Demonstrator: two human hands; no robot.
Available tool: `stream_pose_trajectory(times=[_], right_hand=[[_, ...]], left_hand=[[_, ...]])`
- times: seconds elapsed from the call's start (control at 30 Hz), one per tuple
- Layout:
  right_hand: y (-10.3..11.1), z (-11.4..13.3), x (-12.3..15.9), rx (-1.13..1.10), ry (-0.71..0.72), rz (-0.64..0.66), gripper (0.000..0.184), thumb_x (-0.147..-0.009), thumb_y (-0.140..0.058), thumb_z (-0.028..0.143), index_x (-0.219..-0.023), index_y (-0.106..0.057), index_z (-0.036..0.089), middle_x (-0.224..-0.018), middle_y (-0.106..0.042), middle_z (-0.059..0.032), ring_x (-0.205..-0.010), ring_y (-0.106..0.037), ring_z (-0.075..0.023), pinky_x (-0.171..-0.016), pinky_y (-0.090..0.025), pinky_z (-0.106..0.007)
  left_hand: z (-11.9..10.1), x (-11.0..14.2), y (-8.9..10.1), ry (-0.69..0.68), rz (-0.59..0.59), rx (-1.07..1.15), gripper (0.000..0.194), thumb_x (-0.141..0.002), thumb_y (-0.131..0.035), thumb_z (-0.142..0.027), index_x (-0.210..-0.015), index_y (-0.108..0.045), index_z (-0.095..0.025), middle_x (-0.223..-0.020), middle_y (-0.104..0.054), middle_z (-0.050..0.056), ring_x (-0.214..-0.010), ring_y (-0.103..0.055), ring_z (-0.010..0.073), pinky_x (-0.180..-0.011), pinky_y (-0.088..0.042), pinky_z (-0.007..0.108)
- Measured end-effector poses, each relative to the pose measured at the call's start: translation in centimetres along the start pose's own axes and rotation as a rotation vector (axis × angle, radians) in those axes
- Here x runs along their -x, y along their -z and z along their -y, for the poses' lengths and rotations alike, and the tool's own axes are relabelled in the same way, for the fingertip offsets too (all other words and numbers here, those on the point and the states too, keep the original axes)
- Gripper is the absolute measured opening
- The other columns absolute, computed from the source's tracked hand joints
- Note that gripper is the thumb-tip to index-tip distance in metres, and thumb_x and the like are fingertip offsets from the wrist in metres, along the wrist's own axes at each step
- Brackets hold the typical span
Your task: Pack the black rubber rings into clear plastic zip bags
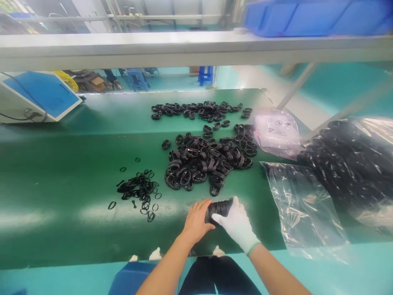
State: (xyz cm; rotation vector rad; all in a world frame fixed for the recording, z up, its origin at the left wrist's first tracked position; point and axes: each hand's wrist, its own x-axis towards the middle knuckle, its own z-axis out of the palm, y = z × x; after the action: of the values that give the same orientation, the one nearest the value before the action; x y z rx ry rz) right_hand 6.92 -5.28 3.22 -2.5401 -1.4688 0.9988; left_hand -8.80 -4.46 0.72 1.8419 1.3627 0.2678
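Where the two hands meet near the front edge of the green counter (61, 196), a stack of black rubber rings (218, 208) is pressed between them, its long axis running left to right from one palm to the other. The bare left hand (196, 221) cups the stack's left end with its fingers curled round it; the white-gloved right hand (236, 223) clamps the right end, thumb laid along the front. Both are grasping the stack, neither nearer than the other. Just beyond the stack, straight ahead, lies the large heap of bundled rings (208, 159); a scatter of small loose rings (138, 190) lies to the left, clear plastic bags (303, 209) to the right.
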Motion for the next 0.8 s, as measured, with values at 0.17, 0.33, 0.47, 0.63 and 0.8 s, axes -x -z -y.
stream_pose_trajectory(times=[0.17,0.33,0.47,0.63,0.8], right_hand=[[-0.1,-0.1,0.1,0.002,0.004,-0.012,0.105,-0.056,-0.058,0.056,-0.136,-0.013,0.004,-0.12,-0.04,-0.0211,-0.11,-0.042,-0.0349,-0.088,-0.036,-0.041],[-0.1,-0.6,-0.2,-0.014,0.037,-0.005,0.107,-0.056,-0.058,0.057,-0.136,-0.012,0.002,-0.122,-0.037,-0.0226,-0.113,-0.04,-0.0348,-0.091,-0.035,-0.041],[-0.2,-0.8,-0.3,-0.005,0.032,0.001,0.107,-0.055,-0.058,0.059,-0.135,-0.014,0.004,-0.122,-0.037,-0.0218,-0.112,-0.041,-0.0346,-0.09,-0.036,-0.041],[-0.5,-0.8,-0.6,-0.021,-0.007,-0.013,0.102,-0.054,-0.06,0.059,-0.134,-0.019,0.011,-0.123,-0.037,-0.0187,-0.108,-0.046,-0.0327,-0.088,-0.039,-0.041],[-0.4,-0.5,-0.3,-0.034,-0.01,-0.028,0.093,-0.054,-0.061,0.055,-0.13,-0.027,0.012,-0.123,-0.039,-0.0178,-0.112,-0.044,-0.0315,-0.09,-0.038,-0.039]], left_hand=[[1.1,0.3,0.4,-0.005,0.003,0.171,0.071,-0.067,-0.058,-0.017,-0.132,-0.03,-0.027,-0.127,-0.045,0.004,-0.105,-0.047,0.0171,-0.093,-0.037,0.033],[1.2,-1.2,1.4,-0.15,-0.015,-0.07,0.052,-0.076,-0.039,-0.009,-0.122,-0.043,-0.033,-0.113,-0.054,-0.002,-0.101,-0.05,0.0136,-0.086,-0.04,0.028],[0.7,-3.4,1.6,-0.244,0.086,-0.25,0.032,-0.079,-0.044,-0.019,-0.105,-0.056,-0.034,-0.104,-0.058,-0.004,-0.101,-0.051,0.0161,-0.082,-0.041,0.028],[1.1,-4.9,1.9,-0.263,0.129,-0.214,0.023,-0.076,-0.048,-0.02,-0.093,-0.061,-0.03,-0.096,-0.059,-0.003,-0.096,-0.054,0.017,-0.079,-0.042,0.028],[2.0,-2.7,2.5,-0.254,0.105,-0.122,0.051,-0.073,-0.052,-0.019,-0.122,-0.043,-0.029,-0.119,-0.05,0.0,-0.103,-0.051,0.0173,-0.086,-0.041,0.03]])
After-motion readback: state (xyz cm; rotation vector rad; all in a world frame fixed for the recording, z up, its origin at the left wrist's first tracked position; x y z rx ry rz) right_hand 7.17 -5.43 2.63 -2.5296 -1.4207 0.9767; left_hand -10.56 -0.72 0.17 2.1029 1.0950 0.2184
